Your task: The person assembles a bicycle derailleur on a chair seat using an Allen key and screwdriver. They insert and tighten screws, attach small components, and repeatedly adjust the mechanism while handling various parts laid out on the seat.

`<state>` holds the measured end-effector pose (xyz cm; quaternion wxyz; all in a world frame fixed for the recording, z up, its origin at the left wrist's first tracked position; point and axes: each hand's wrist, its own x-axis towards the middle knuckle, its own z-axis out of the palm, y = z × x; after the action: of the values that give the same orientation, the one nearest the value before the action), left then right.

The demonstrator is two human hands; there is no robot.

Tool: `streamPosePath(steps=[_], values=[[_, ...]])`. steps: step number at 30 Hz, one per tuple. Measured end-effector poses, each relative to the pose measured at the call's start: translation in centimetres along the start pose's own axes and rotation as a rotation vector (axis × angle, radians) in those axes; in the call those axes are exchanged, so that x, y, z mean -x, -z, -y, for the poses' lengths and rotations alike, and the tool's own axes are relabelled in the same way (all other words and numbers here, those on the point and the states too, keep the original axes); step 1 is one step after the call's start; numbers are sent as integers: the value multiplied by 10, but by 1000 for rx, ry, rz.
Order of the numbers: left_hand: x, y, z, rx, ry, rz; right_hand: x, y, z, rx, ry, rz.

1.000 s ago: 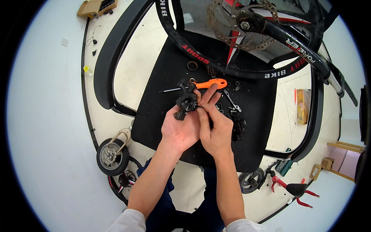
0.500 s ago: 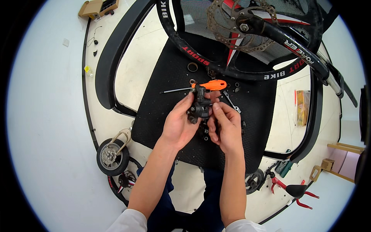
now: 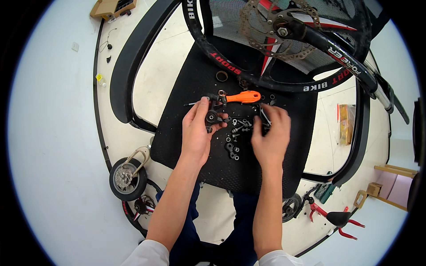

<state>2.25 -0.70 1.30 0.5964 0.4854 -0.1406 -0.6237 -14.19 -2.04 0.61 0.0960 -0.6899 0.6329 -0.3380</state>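
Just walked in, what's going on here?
A person's left hand holds a black mechanical part above a black chair seat. The right hand is beside a small silver tool; whether it grips it is unclear. Loose bolts and an orange-handled screwdriver lie on the seat, and a black-rimmed wheel is just beyond.

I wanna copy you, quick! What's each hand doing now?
Left hand: closed, holding a black disc-brake caliper.
Right hand: partly curled; can't tell if it's holding anything.

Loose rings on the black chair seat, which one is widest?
The dark brownish hollow ring, lying beyond the orange-handled screwdriver; it is clearly wider than the small silver rings nearer the person.
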Motion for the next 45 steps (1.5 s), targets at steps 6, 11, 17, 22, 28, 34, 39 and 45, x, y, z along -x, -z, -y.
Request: streamPosePath(steps=[6,11,17,22,28,34,39,45], values=[[2,0,-2,138,79,25,8,-22,12,156,62,334],[3,6,-6,315,180,92,4,-15,8,153,46,428],[5,2,-8,211,110,89,-5,1,-1,-326,-111,196],[6,2,-6,95,70,98,-9,18,-2,-740,-413,180],[7,3,-1,9,71,140,-7,30,3,-1046,-423,365],[8,-2,2,-81,67,162,-6,30,6,-961,-390,435],[9,-5,2,-150,65,141,-4,30,3,-890,-378,425],[12,-5,11,-784,-365,1,-8,33,4,-1059,-621,530]])
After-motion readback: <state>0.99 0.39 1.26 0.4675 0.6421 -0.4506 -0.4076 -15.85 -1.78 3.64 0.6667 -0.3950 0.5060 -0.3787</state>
